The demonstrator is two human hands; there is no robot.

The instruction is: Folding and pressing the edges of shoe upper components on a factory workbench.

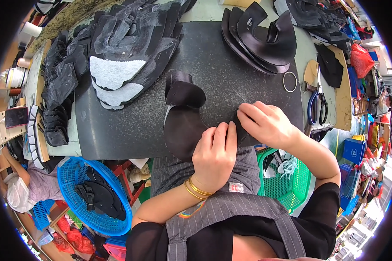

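A black, glossy, curved shoe-upper piece (183, 130) lies at the near edge of the dark work mat (148, 135), one end curled up. Both of my hands close on its right part. My left hand (215, 150), with gold bangles at the wrist, pinches its near edge with fingertips pressed together. Close beside it, my right hand (268, 124) has its fingers bent down onto the piece's right end, mostly hiding that end. A stack of similar black pieces (265, 43) stands at the far right of the mat.
Dark flat pieces with pale patches (117, 71) are piled far left, beside a row of black pieces (59, 87). Scissors (318, 98) and a white ring (290, 81) lie at right. A blue basket (65, 187) and a green basket (292, 191) stand below the table edge.
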